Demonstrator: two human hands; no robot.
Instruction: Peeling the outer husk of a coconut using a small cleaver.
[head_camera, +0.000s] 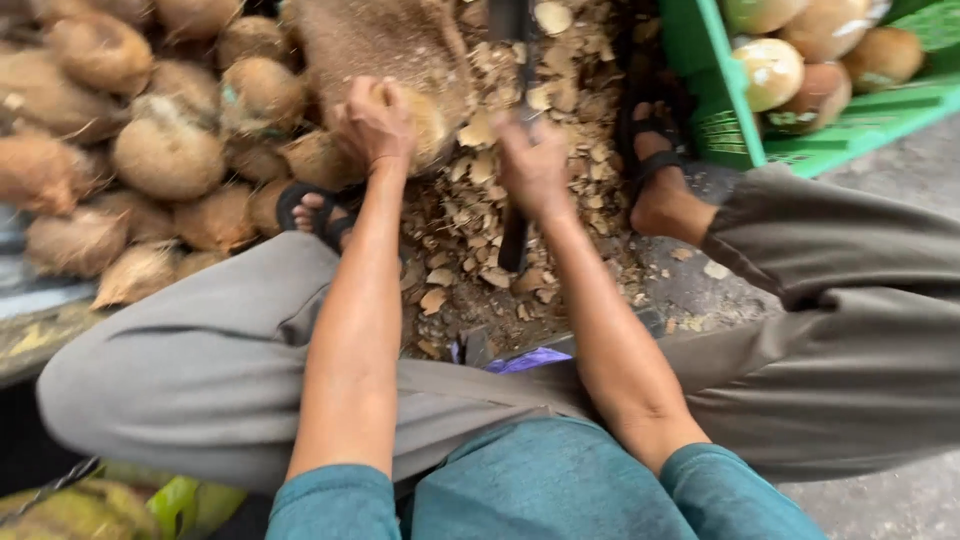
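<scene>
L hand (375, 122): fingers curled on brown coconut (400, 50). R hand (533, 165): fist closed round dark blade handle (514, 245). Husk chips (470, 270) underfoot; green crate (735, 110) right.

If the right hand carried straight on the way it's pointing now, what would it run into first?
The right hand, gripping a dark blade, points up-frame over the heap of husk chips. Those chips would likely come first; the brown coconut lies just left of that line. Depth is unclear.
</scene>
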